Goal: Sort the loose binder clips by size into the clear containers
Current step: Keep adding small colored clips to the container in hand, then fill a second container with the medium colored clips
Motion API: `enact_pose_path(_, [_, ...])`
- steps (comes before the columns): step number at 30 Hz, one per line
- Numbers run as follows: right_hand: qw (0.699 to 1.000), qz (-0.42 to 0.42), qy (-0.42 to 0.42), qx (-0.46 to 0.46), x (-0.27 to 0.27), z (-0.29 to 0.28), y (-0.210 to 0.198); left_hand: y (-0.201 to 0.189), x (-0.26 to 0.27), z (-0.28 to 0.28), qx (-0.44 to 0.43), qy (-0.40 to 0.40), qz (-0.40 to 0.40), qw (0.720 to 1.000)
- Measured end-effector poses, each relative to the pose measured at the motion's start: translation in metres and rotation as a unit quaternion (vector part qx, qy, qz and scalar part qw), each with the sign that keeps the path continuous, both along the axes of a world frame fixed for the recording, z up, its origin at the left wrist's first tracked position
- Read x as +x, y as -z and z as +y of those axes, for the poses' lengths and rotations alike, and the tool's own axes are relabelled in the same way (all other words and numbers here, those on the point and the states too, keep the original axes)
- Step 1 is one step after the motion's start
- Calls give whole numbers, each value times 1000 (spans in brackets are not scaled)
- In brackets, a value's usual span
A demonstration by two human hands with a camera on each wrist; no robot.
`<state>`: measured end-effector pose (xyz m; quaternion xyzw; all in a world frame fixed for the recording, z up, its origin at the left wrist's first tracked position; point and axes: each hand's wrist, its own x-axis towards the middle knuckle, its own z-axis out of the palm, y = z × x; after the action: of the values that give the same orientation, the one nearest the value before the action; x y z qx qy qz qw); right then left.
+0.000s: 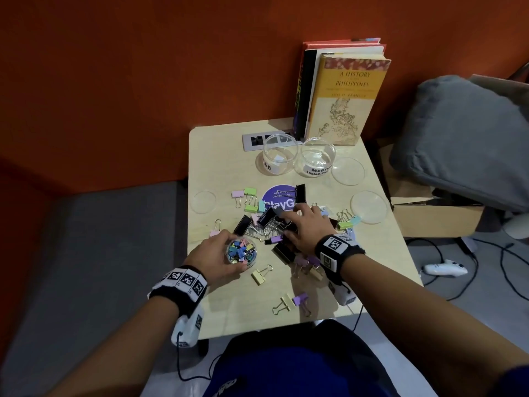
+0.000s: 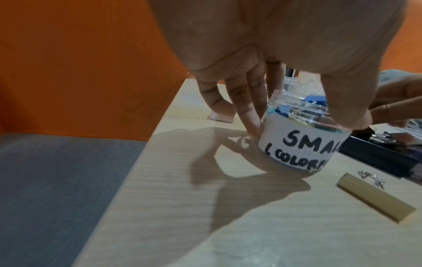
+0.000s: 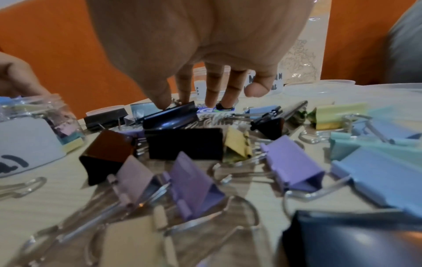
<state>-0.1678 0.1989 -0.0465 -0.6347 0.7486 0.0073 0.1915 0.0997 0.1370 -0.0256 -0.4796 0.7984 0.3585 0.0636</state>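
Loose binder clips [image 1: 259, 224] of several sizes, black and pastel, lie heaped mid-table. My left hand [image 1: 213, 253] grips a small clear jar [image 1: 241, 252] full of tiny coloured clips, which stands on the table; its label reads "SMALL" in the left wrist view [image 2: 301, 144]. My right hand [image 1: 300, 224] reaches into the heap. Its thumb and index finger pinch the upper edge of a large black clip [image 3: 171, 117], while the other fingers [image 3: 211, 101] point down behind it. Two clear jars stand open at the back, one labelled large [image 1: 279, 154] and one medium [image 1: 317, 157].
Three clear lids [image 1: 347, 171] [image 1: 368, 207] [image 1: 203, 202] lie around the heap. Books [image 1: 343, 93] stand at the back beside a socket panel [image 1: 257, 140]. A purple sticker [image 1: 279, 196] sits under the clips. A cardboard box [image 1: 429, 213] and cushion are to the right.
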Motion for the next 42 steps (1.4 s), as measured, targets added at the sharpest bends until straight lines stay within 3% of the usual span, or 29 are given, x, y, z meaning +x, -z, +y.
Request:
enact_pose_path(7, [998,29,54,16,-13,5,-4,-1,-3,0,-4,-7,-4,1000])
enact_pose_path(13, [1000,11,-17,-14,-2,-2,-11,-1,-3,1,-2,-6,6,1000])
enact_pose_path(17, [999,28,10,16,-4,0,-10,-2,-3,1,-1,-6,6,1000])
enact_pose_path(28, [999,-14,17,-30,-4,-2,-16,-20,-2,-4,-56,-25,13,998])
enact_pose_path(36, [998,-17,40,-42,-17,-13,-30,-53,-40,-75,-113,-56,35,991])
enact_pose_path(42, [996,-16,68,-48,-38,-18,-39,-45,-80,-144,-151,-23,-7,988])
